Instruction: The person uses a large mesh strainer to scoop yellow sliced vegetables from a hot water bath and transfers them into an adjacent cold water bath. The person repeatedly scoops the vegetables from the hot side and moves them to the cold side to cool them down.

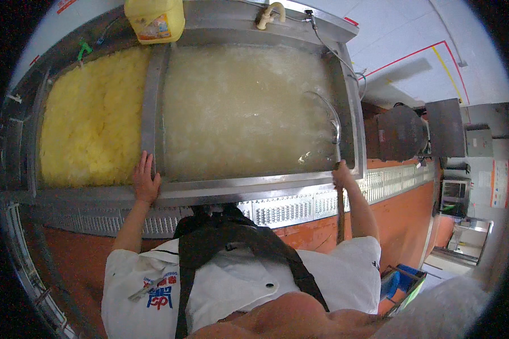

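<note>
My left hand point(146, 180) rests with spread fingers on the metal rim at the front end of the divider point(152, 97) between two basins of a stainless steel sink. My right hand point(342, 176) grips the long handle point(340, 216) of a tool near the sink's front right corner. Its curved metal head point(336, 123) lies partly in cloudy water point(246, 114) in the large basin; the submerged part cannot be made out. The left basin holds a mass of pale yellow pieces point(93, 118), too blurred to name.
A yellow plastic jug point(157, 21) stands at the divider's back end. Behind the large basin is a beige faucet point(271, 16), with a thin hose point(331, 48) to its right. Metal floor grating point(284, 209) runs below the sink's front. A blue container point(401, 284) stands at the lower right.
</note>
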`<state>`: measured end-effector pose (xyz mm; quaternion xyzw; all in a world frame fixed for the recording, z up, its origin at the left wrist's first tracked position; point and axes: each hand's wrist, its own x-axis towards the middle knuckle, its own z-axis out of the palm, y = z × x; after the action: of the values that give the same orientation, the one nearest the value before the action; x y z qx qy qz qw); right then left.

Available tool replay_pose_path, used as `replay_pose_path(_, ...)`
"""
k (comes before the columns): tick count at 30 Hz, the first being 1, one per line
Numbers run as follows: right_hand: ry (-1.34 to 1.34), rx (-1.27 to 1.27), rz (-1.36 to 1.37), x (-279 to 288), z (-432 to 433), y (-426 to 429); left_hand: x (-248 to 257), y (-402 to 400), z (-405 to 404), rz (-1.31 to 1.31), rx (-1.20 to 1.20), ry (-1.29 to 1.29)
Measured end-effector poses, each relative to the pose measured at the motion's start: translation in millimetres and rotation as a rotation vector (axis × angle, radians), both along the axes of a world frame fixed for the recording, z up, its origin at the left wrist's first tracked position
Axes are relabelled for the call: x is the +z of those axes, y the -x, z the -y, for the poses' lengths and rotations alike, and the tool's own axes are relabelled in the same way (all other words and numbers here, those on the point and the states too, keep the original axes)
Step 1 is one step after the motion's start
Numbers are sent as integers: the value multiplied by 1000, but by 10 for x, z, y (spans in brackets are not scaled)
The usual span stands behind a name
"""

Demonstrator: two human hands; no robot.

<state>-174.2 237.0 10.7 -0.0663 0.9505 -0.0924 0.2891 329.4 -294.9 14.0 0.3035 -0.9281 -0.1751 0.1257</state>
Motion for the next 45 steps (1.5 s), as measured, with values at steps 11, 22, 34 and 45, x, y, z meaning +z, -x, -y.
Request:
replay_pose_path(11, 362, -87, 724, 305, 1756, -1562, 77, -71, -33, 175, 71, 17)
replay_pose_path(22, 687, -254, 1329, 297, 2637, -2245, -99, -92, -1, 127, 96, 32)
replay_pose_path(34, 932, -79, 1145, 1515, 2771, -2285, -44, -156, 32, 157, 60, 74)
replay_pose_path(45, 674, 841, -55, 843, 4427, -2816, -33, -194, 13, 156, 74, 82)
